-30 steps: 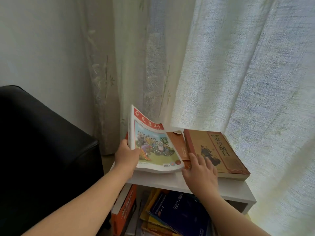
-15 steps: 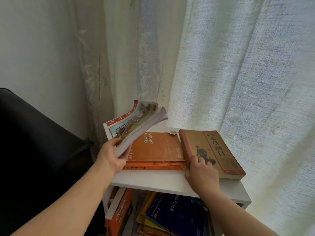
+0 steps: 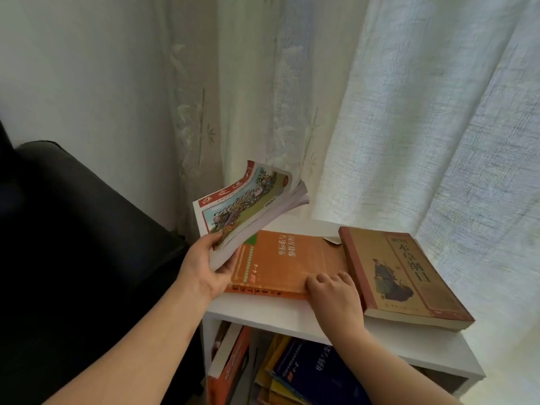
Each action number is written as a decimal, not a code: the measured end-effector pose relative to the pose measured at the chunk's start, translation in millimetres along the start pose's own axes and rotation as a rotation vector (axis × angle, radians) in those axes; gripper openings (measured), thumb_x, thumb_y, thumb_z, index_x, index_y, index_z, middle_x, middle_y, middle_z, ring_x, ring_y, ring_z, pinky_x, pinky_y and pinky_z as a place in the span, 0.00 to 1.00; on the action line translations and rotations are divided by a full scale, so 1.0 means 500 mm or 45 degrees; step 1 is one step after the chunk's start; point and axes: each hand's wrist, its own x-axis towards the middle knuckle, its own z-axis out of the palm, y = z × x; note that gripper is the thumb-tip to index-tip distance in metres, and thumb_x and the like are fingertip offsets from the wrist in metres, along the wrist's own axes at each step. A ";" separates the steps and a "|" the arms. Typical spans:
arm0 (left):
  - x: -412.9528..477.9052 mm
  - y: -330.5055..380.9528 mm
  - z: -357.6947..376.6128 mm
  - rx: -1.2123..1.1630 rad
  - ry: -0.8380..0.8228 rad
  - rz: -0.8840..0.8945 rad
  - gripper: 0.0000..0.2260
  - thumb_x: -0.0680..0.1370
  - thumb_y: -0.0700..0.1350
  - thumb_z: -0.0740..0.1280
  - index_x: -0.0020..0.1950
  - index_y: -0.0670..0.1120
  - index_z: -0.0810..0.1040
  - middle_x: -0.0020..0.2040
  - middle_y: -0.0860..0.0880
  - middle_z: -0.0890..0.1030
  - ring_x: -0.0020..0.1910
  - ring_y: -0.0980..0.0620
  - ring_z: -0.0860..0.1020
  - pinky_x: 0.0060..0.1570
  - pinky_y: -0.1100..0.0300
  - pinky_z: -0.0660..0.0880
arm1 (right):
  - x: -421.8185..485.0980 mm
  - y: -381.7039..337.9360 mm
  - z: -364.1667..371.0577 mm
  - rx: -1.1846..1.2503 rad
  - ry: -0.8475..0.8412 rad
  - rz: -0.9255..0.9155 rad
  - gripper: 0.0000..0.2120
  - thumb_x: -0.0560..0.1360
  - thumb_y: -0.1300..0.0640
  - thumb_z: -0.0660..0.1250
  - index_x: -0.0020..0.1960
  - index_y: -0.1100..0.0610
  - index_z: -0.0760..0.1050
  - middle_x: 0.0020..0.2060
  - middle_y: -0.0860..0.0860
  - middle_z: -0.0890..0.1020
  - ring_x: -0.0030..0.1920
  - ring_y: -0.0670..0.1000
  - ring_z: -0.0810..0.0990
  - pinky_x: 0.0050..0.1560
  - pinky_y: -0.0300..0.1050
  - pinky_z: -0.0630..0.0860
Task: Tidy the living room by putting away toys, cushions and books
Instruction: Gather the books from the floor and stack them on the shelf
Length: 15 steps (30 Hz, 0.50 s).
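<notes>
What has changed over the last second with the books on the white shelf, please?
The left hand swung the illustrated red-titled paperback up and leftward, uncovering the orange softcover book. The right hand left the thick brown book and moved left onto the orange one's near corner. Unchanged: the left hand's grip, the brown book, the white shelf top.

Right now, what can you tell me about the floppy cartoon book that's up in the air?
The thin soft-covered book with a colourful cartoon crowd and a red title band is held tilted above the left end of the flat orange paperback book. Its paper cover bends and its white pages fan loose at the far end. The left hand grips its near corner, thumb on the cover.
</notes>
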 end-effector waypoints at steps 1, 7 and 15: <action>-0.001 0.000 0.002 -0.006 -0.015 -0.002 0.08 0.79 0.42 0.61 0.53 0.38 0.73 0.41 0.39 0.81 0.29 0.47 0.83 0.24 0.62 0.78 | -0.003 -0.004 -0.003 -0.007 0.022 0.006 0.15 0.52 0.56 0.83 0.33 0.52 0.78 0.27 0.49 0.79 0.27 0.50 0.79 0.38 0.47 0.79; -0.014 -0.005 0.006 -0.026 -0.040 0.012 0.08 0.78 0.42 0.63 0.53 0.38 0.74 0.39 0.41 0.82 0.31 0.48 0.83 0.24 0.62 0.79 | 0.021 0.044 -0.056 0.756 0.206 0.657 0.11 0.81 0.54 0.53 0.52 0.56 0.73 0.44 0.53 0.78 0.41 0.53 0.73 0.42 0.45 0.68; 0.023 -0.104 -0.006 0.761 0.385 0.132 0.17 0.75 0.36 0.66 0.62 0.43 0.68 0.55 0.39 0.76 0.48 0.40 0.78 0.45 0.47 0.79 | 0.009 0.077 -0.149 1.056 0.715 0.915 0.14 0.82 0.55 0.52 0.59 0.63 0.70 0.41 0.54 0.74 0.44 0.55 0.74 0.42 0.44 0.63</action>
